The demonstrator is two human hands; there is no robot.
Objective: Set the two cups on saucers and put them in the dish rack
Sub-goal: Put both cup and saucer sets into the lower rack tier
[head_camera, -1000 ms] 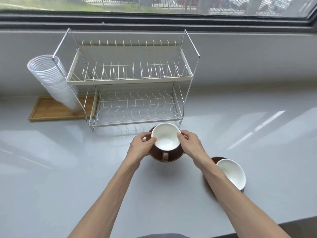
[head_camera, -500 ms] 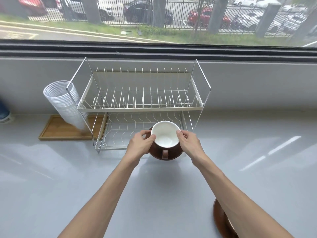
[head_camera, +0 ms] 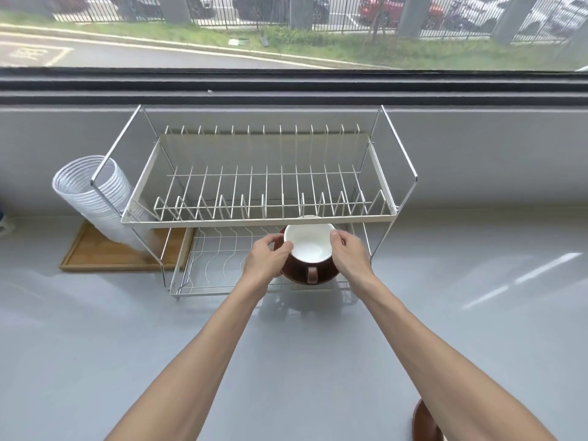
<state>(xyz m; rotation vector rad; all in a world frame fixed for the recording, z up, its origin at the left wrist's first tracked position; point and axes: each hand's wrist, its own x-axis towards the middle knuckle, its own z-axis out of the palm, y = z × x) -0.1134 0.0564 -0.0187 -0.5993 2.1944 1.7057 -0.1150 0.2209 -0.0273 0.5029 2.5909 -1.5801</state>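
A brown cup with a white inside (head_camera: 309, 248) stands on a brown saucer (head_camera: 321, 277), its handle toward me. My left hand (head_camera: 265, 261) grips the saucer's left edge and my right hand (head_camera: 350, 256) grips its right edge. Both hold the set over the right part of the lower tier of the two-tier wire dish rack (head_camera: 261, 218), just under the upper tier's front rail. I cannot tell whether the saucer touches the wires. The second brown saucer (head_camera: 423, 423) shows at the bottom right, mostly hidden by my right forearm; its cup is out of sight.
A stack of clear plastic cups (head_camera: 95, 198) leans against the rack's left side over a wooden tray (head_camera: 95, 259). The grey counter (head_camera: 95, 345) runs to a low wall under a window.
Both hands have carried the cup and saucer forward from the counter in front of the rack to over its lower tier. My view has moved up and closer, and the second cup has left the frame.
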